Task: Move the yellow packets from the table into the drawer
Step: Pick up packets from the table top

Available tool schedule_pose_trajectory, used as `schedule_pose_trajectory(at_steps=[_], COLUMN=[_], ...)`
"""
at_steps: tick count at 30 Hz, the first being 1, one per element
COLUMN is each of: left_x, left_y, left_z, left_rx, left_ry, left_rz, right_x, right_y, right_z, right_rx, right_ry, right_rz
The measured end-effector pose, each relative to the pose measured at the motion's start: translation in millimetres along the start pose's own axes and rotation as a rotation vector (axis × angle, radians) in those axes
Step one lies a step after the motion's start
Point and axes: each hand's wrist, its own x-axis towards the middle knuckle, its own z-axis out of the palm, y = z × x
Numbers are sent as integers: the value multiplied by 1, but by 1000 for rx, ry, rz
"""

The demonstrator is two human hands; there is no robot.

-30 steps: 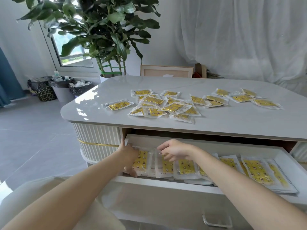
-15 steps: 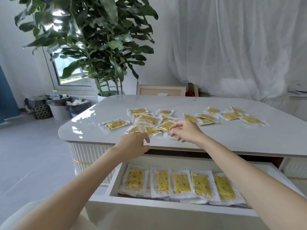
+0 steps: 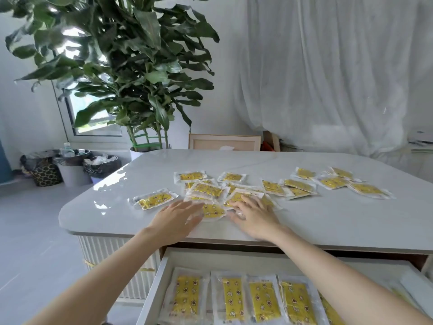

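Observation:
Several yellow packets in clear wrappers lie scattered on the white table [image 3: 328, 221], with a heap [image 3: 210, 191] near the front middle and a looser group [image 3: 332, 181] at the right. My left hand [image 3: 175, 216] lies flat with straight fingers at the heap's near left edge, touching a packet [image 3: 213, 211]. My right hand [image 3: 254, 213] rests spread on the heap's near right side, over another packet [image 3: 239, 197]. Below the table's front edge the open drawer [image 3: 154, 287] holds a row of packets [image 3: 234, 299] laid side by side.
One packet [image 3: 154, 200] lies alone left of the heap. A large potted plant [image 3: 131, 73] stands behind the table's far left corner. Bins [image 3: 72, 170] with dark bags sit on the floor at the left. A framed board [image 3: 225, 141] leans behind the table; white curtains hang at the back.
Both hands rose out of the drawer and reached forward onto the table. They now rest flat on the near edge of the packet heap. The view tilted up.

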Motion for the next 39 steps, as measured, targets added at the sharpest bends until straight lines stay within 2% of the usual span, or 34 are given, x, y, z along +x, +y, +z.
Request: schedule_pose_trajectory(at_steps=[2, 6, 9, 14, 19, 24, 26, 28, 30, 32, 34, 36, 39], left_x=[2, 10, 17, 30, 38, 40, 36, 32, 28, 23, 19, 15, 12], left_y=[1, 5, 12, 24, 28, 26, 26, 25, 27, 30, 35, 37, 39], left_z=[1, -4, -9, -5, 3, 3, 3, 3, 4, 6, 7, 8, 8], left_rx=[-20, -165, -186, -260, -259, -255, -268, -272, -273, -273, -271, -280, -287], left_ry=[3, 2, 47, 88, 1, -73, -94, -100, -97, -85, -58, -42, -32], left_rz=[8, -104, -145, -256, -327, -304, -281, -253, -227, -209, -186, -170, -160], right_x=[5, 8, 11, 22, 25, 20, 22, 25, 25, 19, 14, 15, 16], right_y=[6, 16, 23, 25, 22, 15, 12, 10, 5, -3, -11, -17, -25], right_z=[-7, -20, -25, -30, -33, -49, -54, -56, -55, -54, -47, -36, -26], right_rx=[7, 86, 148, 266, 438, 537, 693, 969, 1265, 1397, 1386, 1313, 1061], right_ry=[17, 188, 270, 189, 169, 136, 110, 101, 29, -83, -130, -47, 37], right_rz=[22, 91, 153, 368, 378, 352, 394, 431, 451, 445, 464, 486, 482])
